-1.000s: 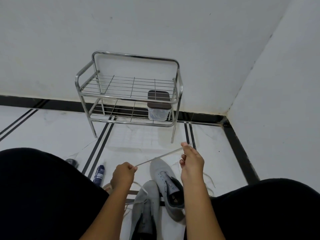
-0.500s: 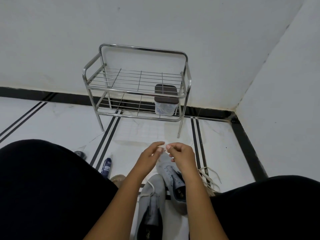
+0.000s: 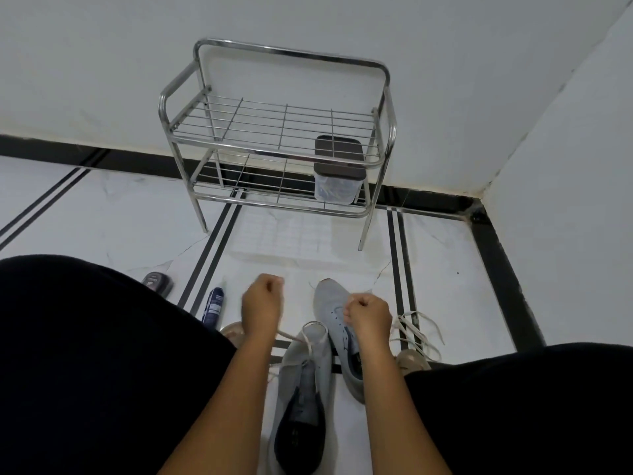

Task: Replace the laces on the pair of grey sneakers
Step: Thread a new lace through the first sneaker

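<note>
Hands separated since the last frame: left hand (image 3: 262,305) and right hand (image 3: 368,313) both fisted, apparently pinching an off-white flat lace (image 3: 310,332), grip hard to confirm. Two grey knit sneakers (image 3: 301,378) lie on the white floor, lower centre, between black-clad knees.

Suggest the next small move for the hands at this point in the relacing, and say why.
Probably bring a lace end down to an eyelet of the far grey sneaker. Both the left hand and the right hand are fisted just above it, seemingly on a thin lace trailing from the left fist over the near grey sneaker. Whether any is threaded cannot be told.
</note>
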Available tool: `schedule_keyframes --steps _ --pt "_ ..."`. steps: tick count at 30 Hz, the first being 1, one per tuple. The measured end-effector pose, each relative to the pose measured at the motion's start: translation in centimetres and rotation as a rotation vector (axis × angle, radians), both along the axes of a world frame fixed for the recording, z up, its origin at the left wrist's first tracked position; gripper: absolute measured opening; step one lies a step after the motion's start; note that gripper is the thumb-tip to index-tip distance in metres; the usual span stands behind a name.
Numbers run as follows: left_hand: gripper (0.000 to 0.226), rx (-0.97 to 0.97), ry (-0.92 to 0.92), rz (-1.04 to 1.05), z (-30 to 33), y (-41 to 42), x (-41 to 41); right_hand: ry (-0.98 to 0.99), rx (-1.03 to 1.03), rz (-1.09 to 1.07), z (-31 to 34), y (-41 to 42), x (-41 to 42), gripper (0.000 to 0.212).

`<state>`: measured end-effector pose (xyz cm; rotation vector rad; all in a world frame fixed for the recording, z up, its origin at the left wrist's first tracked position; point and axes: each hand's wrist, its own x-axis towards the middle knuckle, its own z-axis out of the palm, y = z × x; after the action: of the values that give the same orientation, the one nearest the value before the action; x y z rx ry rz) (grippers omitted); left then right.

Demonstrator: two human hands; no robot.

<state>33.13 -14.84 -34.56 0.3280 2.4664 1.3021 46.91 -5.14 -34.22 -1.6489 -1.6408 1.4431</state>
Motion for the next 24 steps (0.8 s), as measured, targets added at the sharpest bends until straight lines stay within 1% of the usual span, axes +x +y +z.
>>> schedule_keyframes --steps 1,2,3,4,5,6,7,8,10,11,12,13,14,15,16,18,19,21,24 --pt "0.023 0.087 0.01 0.279 0.1 -0.7 -1.4 -0.113 -0.053 0.062 -1.9 0.1 0.2 0.021" --pt "0.025 0.235 0.025 0.555 0.7 -1.4 -3.0 -0.228 -0.102 0.147 -3.4 0.0 0.3 0.021" --pt "0.026 0.395 0.085 0.759 1.6 -2.0 -4.6 -0.326 -0.152 0.232 -4.7 -0.6 0.4 0.026" --pt "0.026 0.479 0.171 0.848 2.4 -2.1 -6.0 -0.39 -0.205 0.301 -5.9 -1.2 0.5 0.028" --pt "0.025 0.48 0.245 0.828 3.1 -1.8 -6.7 -0.442 -0.246 0.36 -6.8 -2.2 0.6 0.025" --pt "0.022 0.435 0.282 0.719 3.5 -1.1 -6.6 -0.498 -0.259 0.427 -7.6 -3.1 0.6 0.018" --pt "0.02 0.344 0.283 0.537 3.0 -0.2 -6.0 -0.56 -0.256 0.488 -8.4 -4.1 0.5 0.012" --pt "0.017 0.239 0.246 0.311 2.0 0.6 -4.9 -0.621 -0.224 0.536 -9.3 -5.0 0.5 0.018" --pt "0.013 0.031 0.069 -0.167 -1.8 2.0 -2.2 -0.709 -0.121 0.569 -10.6 -6.3 0.8 0.039" --pt "0.012 -0.111 -0.013 -0.37 -3.7 2.1 -0.8 -0.712 -0.074 0.552 -11.1 -6.7 0.9 0.043" --pt "0.013 -0.277 -0.057 -0.535 -5.8 1.9 0.7 -0.704 -0.036 0.535 -11.5 -6.9 1.2 0.042" --pt "0.016 -0.426 -0.077 -0.64 -7.6 1.4 2.1 -0.704 -0.048 0.523 -11.7 -6.9 1.3 0.038" --pt "0.018 -0.514 -0.108 -0.687 -9.2 0.7 3.4 -0.704 -0.066 0.524 -12.2 -6.7 1.5 0.032" --pt "0.019 -0.54 -0.171 -0.67 -10.4 0.0 4.4 -0.691 -0.096 0.513 -12.3 -6.5 1.5 0.026" --pt "0.018 -0.525 -0.244 -0.621 -11.4 -0.6 5.1 -0.655 -0.125 0.488 -12.5 -6.2 1.7 0.02" --pt "0.019 -0.52 -0.333 -0.535 -12.4 -0.9 5.4 -0.559 -0.169 0.425 -12.9 -5.9 2.1 0.018" --pt "0.021 -0.553 -0.355 -0.534 -12.7 -0.8 5.3 -0.523 -0.2 0.4 -13.1 -5.9 2.3 0.02" --pt "0.024 -0.608 -0.338 -0.511 -12.9 -0.6 5.5 -0.493 -0.259 0.365 -13.7 -5.8 2.5 0.019" --pt "0.022 -0.608 -0.298 -0.448 -13.3 -0.7 6.3 -0.455 -0.299 0.308 -14.7 -5.5 2.9 0.015"
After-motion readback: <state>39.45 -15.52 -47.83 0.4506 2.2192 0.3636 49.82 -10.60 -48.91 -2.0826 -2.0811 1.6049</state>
